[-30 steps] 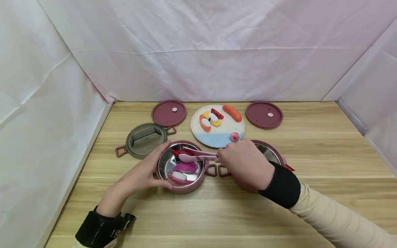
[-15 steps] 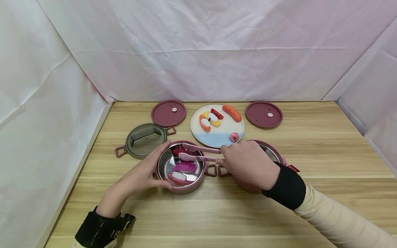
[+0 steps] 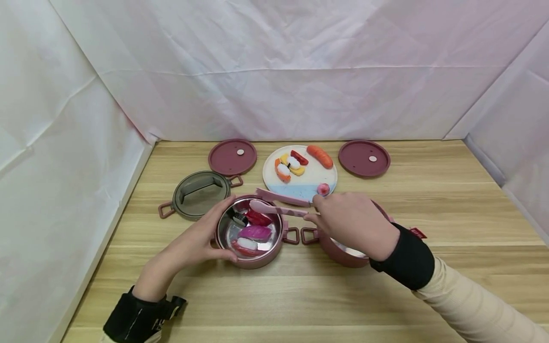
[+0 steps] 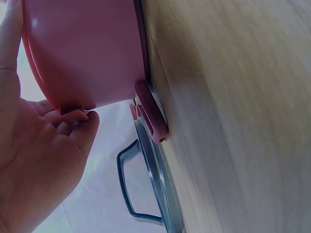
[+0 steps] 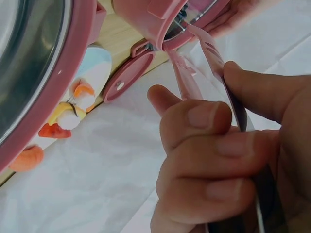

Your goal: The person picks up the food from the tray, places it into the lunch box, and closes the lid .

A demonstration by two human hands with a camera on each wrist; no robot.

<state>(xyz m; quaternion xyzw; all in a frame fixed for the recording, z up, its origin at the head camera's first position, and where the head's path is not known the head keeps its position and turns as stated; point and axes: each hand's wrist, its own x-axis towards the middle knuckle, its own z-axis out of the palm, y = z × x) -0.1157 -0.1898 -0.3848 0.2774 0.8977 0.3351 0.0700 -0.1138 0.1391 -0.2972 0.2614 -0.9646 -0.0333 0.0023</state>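
Observation:
My left hand [image 3: 195, 243] grips the side of the left pink pot [image 3: 262, 262], thumb at its near rim; the left wrist view shows fingers curled at a handle. Inside lie toy sushi pieces: a red one [image 3: 258, 218], a dark one [image 3: 239, 219], a purple one [image 3: 255, 232] and a red-and-white one [image 3: 248, 246]. My right hand [image 3: 356, 221] holds pink tongs [image 3: 285, 211] over this pot's right rim. The tongs' arms are spread, with nothing between their tips. In the right wrist view, fingers and thumb [image 5: 262, 90] wrap the tongs.
Partly hidden by my right hand, a second pink pot [image 3: 339, 252] stands at right. Behind are a plate [image 3: 291, 191] with a sausage [image 3: 319, 156], several sushi pieces and a round pink piece [image 3: 323, 189], two maroon lids [image 3: 229, 164] and a handled glass lid [image 3: 201, 202].
The tongs have opened wider and drawn up and right, off the red sushi piece, which now lies uncovered in the left pot. My left hand stays put.

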